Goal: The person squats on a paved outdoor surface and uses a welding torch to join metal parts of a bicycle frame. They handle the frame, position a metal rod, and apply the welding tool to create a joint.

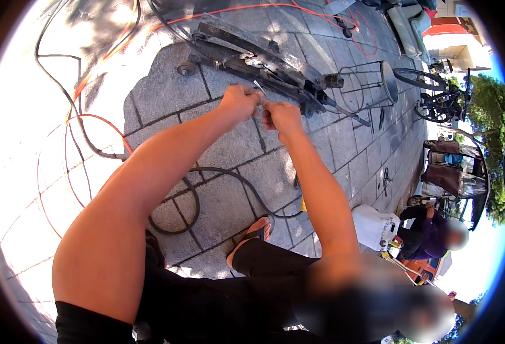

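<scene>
My left hand and my right hand meet in front of me, fingers pinched close together. Between their fingertips a thin, pale rod sticks up; its lower end is hidden by the fingers. Which hand grips the rod, I cannot tell for sure. Just beyond the hands a long, dark metal frame with small wheels lies on the paving. Its near side is close to my fingertips, but neither hand visibly grips it.
A black cable loops near my sandalled foot. Orange cord runs left and behind the frame. A round-seated stool lies tipped at right, near a bicycle. A white container stands near a seated person.
</scene>
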